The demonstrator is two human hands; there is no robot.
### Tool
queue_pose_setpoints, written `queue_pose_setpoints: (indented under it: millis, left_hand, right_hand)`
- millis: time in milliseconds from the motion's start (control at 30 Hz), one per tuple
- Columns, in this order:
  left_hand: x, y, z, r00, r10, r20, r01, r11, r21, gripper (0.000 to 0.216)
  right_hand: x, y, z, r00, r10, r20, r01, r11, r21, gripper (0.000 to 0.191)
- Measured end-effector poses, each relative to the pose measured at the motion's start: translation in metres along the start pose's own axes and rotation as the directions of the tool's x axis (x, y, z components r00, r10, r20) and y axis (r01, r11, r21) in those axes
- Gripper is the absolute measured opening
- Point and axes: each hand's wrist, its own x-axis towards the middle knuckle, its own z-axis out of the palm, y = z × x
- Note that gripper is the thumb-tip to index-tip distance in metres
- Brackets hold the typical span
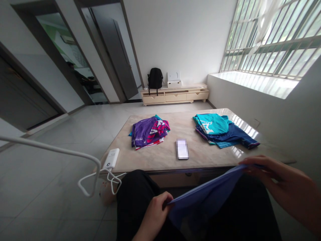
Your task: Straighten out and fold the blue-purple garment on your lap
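A blue-violet garment [205,199] is stretched across my lap between both hands. My left hand [154,214] pinches its lower left edge near my knee. My right hand [278,182] grips its upper right edge just below the table's front rim. On the marble table [163,157] ahead lie two piles of clothes: a purple, pink and white pile [147,132] at the left and a teal and navy pile [220,132] at the right.
A phone [182,149] lies flat between the piles. A white power bank [110,160] with a looping white cable [87,180] sits at the table's left corner. Far off, a low cabinet [175,94] bears a black backpack [154,78]. Barred window at right.
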Motion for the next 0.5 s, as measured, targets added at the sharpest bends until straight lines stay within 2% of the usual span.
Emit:
queue_pose_setpoints:
  millis: [133,233,333,433,500]
  left_hand:
    - [-0.005,-0.001,-0.012,0.997,0.001,-0.084,0.001,1.000,0.022,0.028]
    - [-0.009,-0.002,-0.022,0.988,0.002,-0.154,0.005,0.999,0.050,0.033]
    - [-0.011,-0.001,-0.033,0.978,0.023,-0.208,-0.008,0.997,0.076,0.029]
    - [-0.011,0.003,-0.040,0.982,0.052,-0.180,-0.034,0.995,0.097,0.018]
    - [-0.012,0.005,-0.041,0.992,0.088,-0.087,-0.078,0.990,0.121,0.013]
  right_hand:
    - [0.002,0.018,0.006,0.998,0.049,0.037,-0.051,0.997,0.063,0.024]
    - [0.002,0.033,0.011,0.996,-0.003,0.093,-0.005,0.996,0.086,0.018]
    - [0.001,0.043,0.014,0.986,-0.044,0.160,0.032,0.996,0.078,0.014]
    - [-0.003,0.050,0.014,0.984,-0.034,0.175,0.023,0.997,0.068,0.013]
    - [-0.005,0.057,0.013,0.991,-0.010,0.135,0.004,0.999,0.042,0.013]
